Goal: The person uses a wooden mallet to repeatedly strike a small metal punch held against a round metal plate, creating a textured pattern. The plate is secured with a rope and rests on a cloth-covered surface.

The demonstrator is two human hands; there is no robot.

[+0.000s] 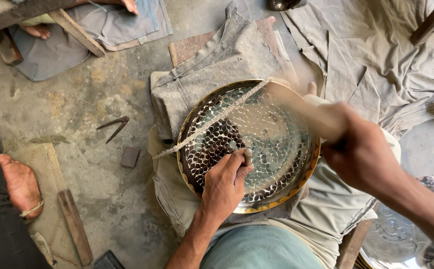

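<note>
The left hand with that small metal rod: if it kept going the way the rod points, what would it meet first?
The left hand pinches a short metal punch aimed down at the round patterned brass tray. It would probably meet the tray's scaled surface first; whether the tip touches already is unclear.

We see the mallet (296,107) in the right hand (361,157) only as a blur, the left hand (224,182) covers most of its punch (247,156), and the shiny tray (401,244) runs off the bottom edge.
</note>
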